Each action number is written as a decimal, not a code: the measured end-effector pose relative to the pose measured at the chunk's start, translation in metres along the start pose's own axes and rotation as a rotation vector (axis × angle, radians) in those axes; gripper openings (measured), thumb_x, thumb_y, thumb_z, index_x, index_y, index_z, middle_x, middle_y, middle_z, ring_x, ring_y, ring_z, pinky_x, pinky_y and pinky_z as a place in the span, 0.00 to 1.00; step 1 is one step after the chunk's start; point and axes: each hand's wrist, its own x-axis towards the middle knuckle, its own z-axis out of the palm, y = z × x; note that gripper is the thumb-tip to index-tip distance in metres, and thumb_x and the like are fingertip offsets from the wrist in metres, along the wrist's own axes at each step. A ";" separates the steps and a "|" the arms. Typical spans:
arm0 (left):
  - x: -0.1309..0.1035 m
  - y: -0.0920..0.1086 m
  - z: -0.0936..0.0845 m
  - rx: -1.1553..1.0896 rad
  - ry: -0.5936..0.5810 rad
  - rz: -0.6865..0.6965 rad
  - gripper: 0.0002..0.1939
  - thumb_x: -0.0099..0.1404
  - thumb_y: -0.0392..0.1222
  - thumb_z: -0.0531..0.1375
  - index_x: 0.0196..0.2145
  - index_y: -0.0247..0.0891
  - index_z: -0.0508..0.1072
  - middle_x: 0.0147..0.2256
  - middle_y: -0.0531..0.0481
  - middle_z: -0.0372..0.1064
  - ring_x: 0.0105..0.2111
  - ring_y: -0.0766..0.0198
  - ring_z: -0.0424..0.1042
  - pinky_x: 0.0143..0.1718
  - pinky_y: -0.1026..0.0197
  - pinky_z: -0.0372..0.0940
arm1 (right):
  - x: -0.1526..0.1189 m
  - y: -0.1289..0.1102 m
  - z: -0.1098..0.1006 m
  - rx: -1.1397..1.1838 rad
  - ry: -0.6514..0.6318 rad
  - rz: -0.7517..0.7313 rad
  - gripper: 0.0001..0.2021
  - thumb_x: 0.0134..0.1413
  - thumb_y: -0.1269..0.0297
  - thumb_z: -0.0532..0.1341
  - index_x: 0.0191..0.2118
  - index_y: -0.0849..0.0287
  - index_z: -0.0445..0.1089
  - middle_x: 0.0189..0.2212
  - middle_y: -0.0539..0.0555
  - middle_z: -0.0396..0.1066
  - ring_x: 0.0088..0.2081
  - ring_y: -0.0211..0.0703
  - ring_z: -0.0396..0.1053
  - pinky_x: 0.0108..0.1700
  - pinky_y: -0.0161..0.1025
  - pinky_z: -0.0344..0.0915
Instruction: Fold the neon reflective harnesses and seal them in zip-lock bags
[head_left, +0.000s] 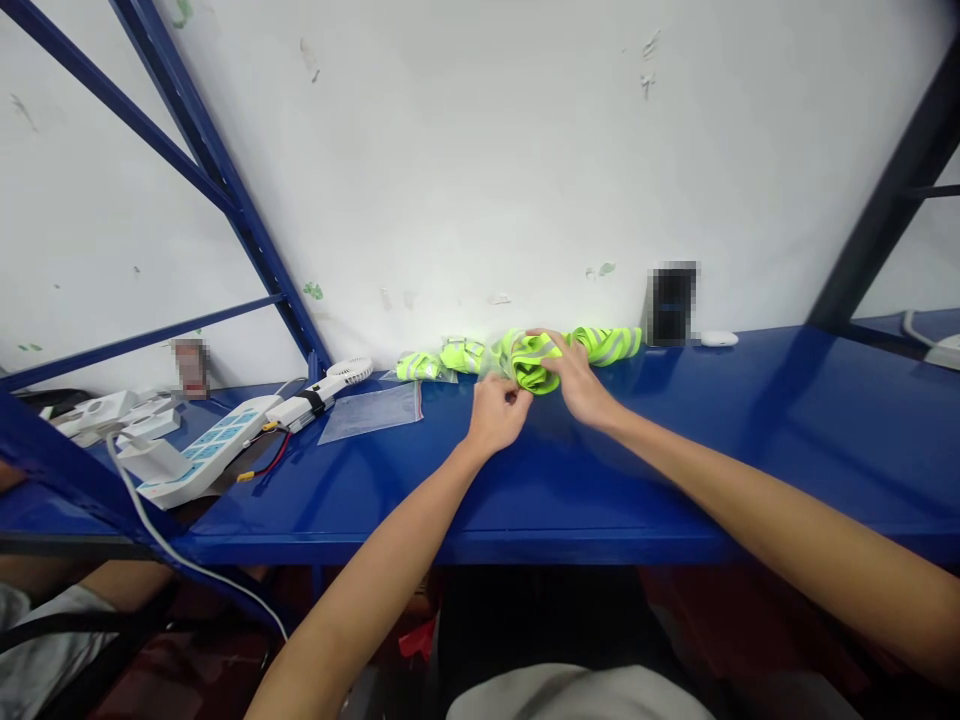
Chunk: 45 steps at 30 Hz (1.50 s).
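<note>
A rolled bundle of fluorescent yellow-green fabric with grey reflective stripes [534,376] lies on the blue table between my hands. It looks like a rolled reflective vest. My right hand [579,382] curls its fingers over the bundle's top and right side. At its lower left, my left hand [498,412] is closed in a pinch on what looks like the edge of a clear plastic bag [495,352] around the roll. More striped fabric [611,345] lies behind my right hand. To the left are smaller bagged yellow-green bundles [420,367] and a flat zip bag [373,412].
Left on the blue table [675,470] are a power strip [217,450], a small white fan [349,372] and red-and-black wires with yellow connectors [274,455]. A dark blurred object [671,305] and a white case [718,339] stand by the wall. Blue frame posts [247,220] rise at the left.
</note>
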 end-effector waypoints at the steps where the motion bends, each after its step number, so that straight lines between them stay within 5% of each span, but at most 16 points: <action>1: 0.000 -0.004 -0.005 -0.018 0.035 -0.021 0.17 0.62 0.39 0.53 0.16 0.38 0.58 0.22 0.52 0.60 0.30 0.63 0.61 0.37 0.61 0.58 | 0.000 0.000 -0.005 -0.049 -0.056 -0.002 0.21 0.61 0.56 0.51 0.58 0.47 0.65 0.58 0.54 0.62 0.64 0.58 0.50 0.65 0.59 0.45; 4: 0.001 -0.015 -0.019 -0.118 0.077 -0.046 0.20 0.65 0.39 0.50 0.16 0.38 0.55 0.28 0.50 0.59 0.32 0.64 0.61 0.37 0.61 0.60 | 0.001 0.003 -0.017 0.011 -0.212 -0.037 0.22 0.57 0.50 0.60 0.56 0.49 0.68 0.61 0.57 0.59 0.67 0.58 0.46 0.66 0.56 0.44; 7: 0.001 -0.021 -0.028 -0.183 -0.017 -0.001 0.20 0.66 0.39 0.48 0.16 0.37 0.54 0.31 0.49 0.58 0.33 0.65 0.61 0.37 0.61 0.61 | 0.001 0.005 -0.018 0.101 -0.316 -0.107 0.20 0.51 0.53 0.66 0.49 0.52 0.68 0.56 0.57 0.64 0.62 0.56 0.56 0.62 0.51 0.53; 10: -0.001 -0.017 -0.028 -0.142 -0.073 0.059 0.19 0.65 0.38 0.50 0.17 0.37 0.56 0.31 0.50 0.57 0.34 0.64 0.61 0.41 0.60 0.62 | 0.001 0.004 -0.011 0.117 -0.243 -0.131 0.13 0.50 0.59 0.65 0.40 0.54 0.65 0.42 0.53 0.70 0.48 0.50 0.66 0.53 0.46 0.61; 13: -0.007 -0.003 -0.018 -0.014 -0.073 0.096 0.18 0.64 0.38 0.53 0.17 0.37 0.58 0.31 0.49 0.57 0.35 0.63 0.62 0.42 0.58 0.62 | 0.001 0.003 -0.005 0.044 -0.087 -0.144 0.08 0.49 0.66 0.61 0.34 0.55 0.60 0.33 0.50 0.67 0.37 0.46 0.65 0.44 0.41 0.61; 19: -0.016 0.023 0.000 0.269 -0.060 0.091 0.17 0.67 0.40 0.53 0.20 0.38 0.64 0.27 0.49 0.61 0.33 0.61 0.63 0.39 0.57 0.61 | 0.001 -0.004 0.006 -0.450 0.029 -0.149 0.15 0.52 0.69 0.57 0.47 0.56 0.60 0.41 0.58 0.68 0.39 0.51 0.67 0.35 0.41 0.59; 24: -0.015 0.021 0.000 0.356 -0.092 0.166 0.16 0.68 0.40 0.52 0.22 0.38 0.67 0.28 0.47 0.64 0.34 0.60 0.65 0.40 0.57 0.62 | 0.002 -0.015 0.018 -0.778 -0.084 -0.043 0.18 0.57 0.72 0.53 0.53 0.56 0.61 0.44 0.64 0.67 0.36 0.52 0.69 0.32 0.41 0.58; 29: -0.008 0.004 -0.008 0.259 0.001 0.106 0.14 0.67 0.38 0.52 0.22 0.39 0.62 0.28 0.49 0.62 0.33 0.62 0.64 0.37 0.59 0.61 | 0.004 -0.009 -0.013 -0.306 -0.398 -0.139 0.24 0.58 0.65 0.57 0.60 0.58 0.58 0.51 0.63 0.65 0.41 0.50 0.69 0.40 0.43 0.66; 33: -0.001 -0.009 -0.018 0.132 0.139 0.046 0.16 0.70 0.36 0.47 0.23 0.40 0.57 0.29 0.49 0.60 0.31 0.63 0.63 0.36 0.59 0.60 | 0.006 -0.006 -0.041 0.060 -0.628 0.016 0.26 0.53 0.58 0.63 0.59 0.51 0.64 0.55 0.58 0.66 0.37 0.45 0.70 0.37 0.40 0.69; 38: -0.003 -0.006 -0.018 0.044 0.025 0.115 0.16 0.72 0.39 0.46 0.24 0.40 0.56 0.30 0.50 0.59 0.32 0.63 0.63 0.36 0.59 0.60 | 0.004 -0.002 -0.025 0.148 -0.346 0.040 0.25 0.36 0.63 0.72 0.46 0.54 0.69 0.49 0.56 0.71 0.27 0.37 0.67 0.28 0.36 0.67; 45: -0.009 0.009 -0.016 0.230 -0.138 0.222 0.17 0.71 0.40 0.48 0.23 0.39 0.60 0.30 0.49 0.63 0.37 0.59 0.63 0.41 0.56 0.57 | 0.011 -0.001 -0.009 -0.024 -0.143 0.033 0.16 0.41 0.71 0.63 0.41 0.55 0.67 0.32 0.50 0.69 0.24 0.38 0.65 0.26 0.35 0.60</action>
